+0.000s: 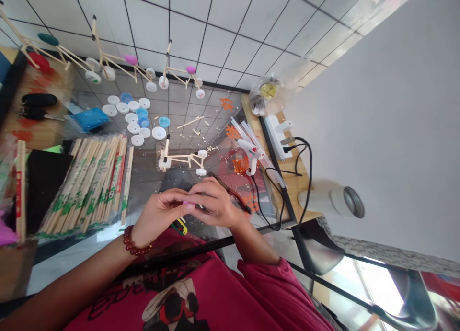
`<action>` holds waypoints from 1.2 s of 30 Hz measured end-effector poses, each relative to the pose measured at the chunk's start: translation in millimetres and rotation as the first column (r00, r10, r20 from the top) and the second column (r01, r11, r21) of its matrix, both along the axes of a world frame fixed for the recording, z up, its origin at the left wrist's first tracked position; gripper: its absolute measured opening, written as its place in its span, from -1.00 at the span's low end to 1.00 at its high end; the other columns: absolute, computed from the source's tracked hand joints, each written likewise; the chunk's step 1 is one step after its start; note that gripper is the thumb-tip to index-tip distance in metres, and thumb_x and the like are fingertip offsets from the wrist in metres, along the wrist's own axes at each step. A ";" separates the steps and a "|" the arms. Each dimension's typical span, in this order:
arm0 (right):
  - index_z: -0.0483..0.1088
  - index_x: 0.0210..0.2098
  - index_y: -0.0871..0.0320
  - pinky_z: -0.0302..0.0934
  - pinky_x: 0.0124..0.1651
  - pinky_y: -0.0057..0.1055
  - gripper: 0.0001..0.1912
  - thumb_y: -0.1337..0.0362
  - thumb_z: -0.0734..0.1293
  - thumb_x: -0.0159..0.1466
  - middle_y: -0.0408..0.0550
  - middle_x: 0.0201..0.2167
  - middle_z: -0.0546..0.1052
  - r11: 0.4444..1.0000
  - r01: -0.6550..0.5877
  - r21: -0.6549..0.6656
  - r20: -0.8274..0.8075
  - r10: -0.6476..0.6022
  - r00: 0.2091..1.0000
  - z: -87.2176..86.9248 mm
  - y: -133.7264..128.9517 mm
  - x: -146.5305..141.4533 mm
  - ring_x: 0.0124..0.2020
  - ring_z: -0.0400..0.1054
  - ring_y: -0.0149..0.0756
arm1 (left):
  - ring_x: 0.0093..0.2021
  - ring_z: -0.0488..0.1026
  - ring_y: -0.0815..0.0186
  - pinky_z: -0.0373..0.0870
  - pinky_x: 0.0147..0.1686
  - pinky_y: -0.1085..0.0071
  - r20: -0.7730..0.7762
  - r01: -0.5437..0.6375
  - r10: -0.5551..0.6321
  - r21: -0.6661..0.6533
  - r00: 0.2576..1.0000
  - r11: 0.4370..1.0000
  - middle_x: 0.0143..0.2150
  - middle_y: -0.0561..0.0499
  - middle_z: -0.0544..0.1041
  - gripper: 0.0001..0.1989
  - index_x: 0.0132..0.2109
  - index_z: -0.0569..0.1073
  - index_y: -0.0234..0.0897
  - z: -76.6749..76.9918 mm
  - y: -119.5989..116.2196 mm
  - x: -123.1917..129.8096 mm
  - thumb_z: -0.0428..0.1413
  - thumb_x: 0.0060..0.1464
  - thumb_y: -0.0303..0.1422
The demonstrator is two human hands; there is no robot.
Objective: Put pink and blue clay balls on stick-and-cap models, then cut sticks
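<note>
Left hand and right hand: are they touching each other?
Touching: the head view shows the right hand overlapping the fingertips of the left hand.

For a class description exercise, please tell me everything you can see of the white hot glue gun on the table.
The hot glue gun looks like white plastic, with a barrel and a short grip angled off it. It appears to lie on its side on the glass tabletop, beside a bundle of clear glue sticks. A black cord runs from its lower end. Orange pieces lie just below it.
</note>
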State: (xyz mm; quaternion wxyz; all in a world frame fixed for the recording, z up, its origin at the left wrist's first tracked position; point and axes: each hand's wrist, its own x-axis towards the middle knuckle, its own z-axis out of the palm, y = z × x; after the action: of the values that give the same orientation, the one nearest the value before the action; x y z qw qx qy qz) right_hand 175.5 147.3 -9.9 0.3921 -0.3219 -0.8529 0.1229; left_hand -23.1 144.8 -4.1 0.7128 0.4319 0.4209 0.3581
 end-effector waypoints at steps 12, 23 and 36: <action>0.50 -0.10 0.10 0.36 -0.10 -0.28 -0.73 0.11 0.47 0.27 -0.01 -0.22 0.57 0.996 0.005 -0.087 -0.153 -0.019 0.988 3.7 1.8 2.2 -0.21 0.48 -0.32 | -0.25 0.60 0.30 0.53 -0.13 0.41 0.281 0.015 0.103 -0.388 0.954 0.922 -0.24 -0.02 0.72 -0.74 -0.26 0.73 -0.13 -0.2 -2.3 3.0 0.45 -0.13 -0.18; 0.44 -0.20 0.09 0.34 -0.08 -0.28 -0.83 0.28 0.44 0.21 -0.04 -0.24 0.59 0.998 0.012 -0.061 -0.151 -0.022 0.988 5.1 0.5 -2.5 -0.26 0.49 -0.34 | -0.28 0.56 0.32 0.48 -0.16 0.40 0.240 0.048 0.022 -0.285 0.971 0.957 -0.24 -0.05 0.71 -0.80 -0.22 0.73 -0.17 -2.2 -5.9 2.7 0.39 0.00 -0.22; 0.41 -0.21 0.08 0.32 -0.02 -0.26 -0.84 0.33 0.40 0.20 -0.07 -0.24 0.58 0.997 0.006 -0.075 -0.150 -0.017 0.989 1.9 -1.2 -4.2 -0.25 0.48 -0.36 | -0.28 0.56 0.33 0.47 -0.14 0.41 0.201 0.023 0.037 -0.289 0.979 0.957 -0.28 -0.01 0.71 -0.81 -0.23 0.72 -0.17 -6.2 -6.8 3.5 0.41 -0.03 -0.24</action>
State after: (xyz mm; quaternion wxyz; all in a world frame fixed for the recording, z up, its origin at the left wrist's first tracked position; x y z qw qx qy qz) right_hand 171.3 146.1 -8.0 0.4435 -0.3310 -0.8140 0.1764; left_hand -19.6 138.1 -10.3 0.8064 0.2822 0.3951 0.3375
